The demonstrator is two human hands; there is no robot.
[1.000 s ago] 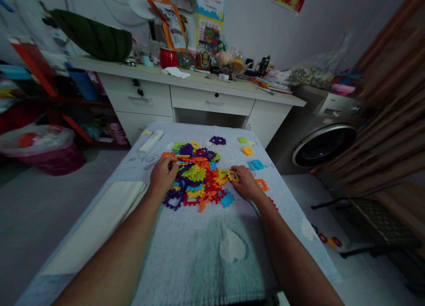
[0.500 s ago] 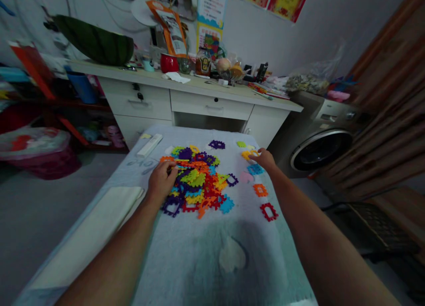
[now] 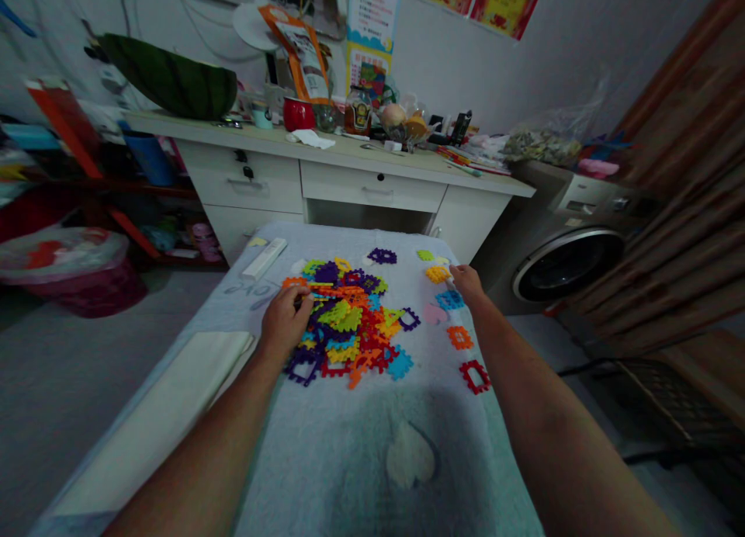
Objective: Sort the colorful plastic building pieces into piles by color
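Note:
My left hand is at the left side of a heap of colourful notched plastic building pieces. Its fingers are curled round a few pieces seen edge-on, orange and yellow; the grip is partly hidden. Over on the right, my right hand is just beside a yellow piece lying flat, its fingers slightly apart and holding nothing. A green piece is beyond the yellow one. Nearer to me in the same column are a blue piece, an orange piece and a red frame piece.
A grey-blue cloth covers the table. A white bar-shaped object and a folded white cloth lie along the left. Behind stands a white desk with a watermelon piece, jars and packets. A washing machine is at right.
My right hand has let go of the yellow piece and drawn slightly right, leaving it flat on the cloth. My left hand stays at the heap. The whole view has shifted slightly.

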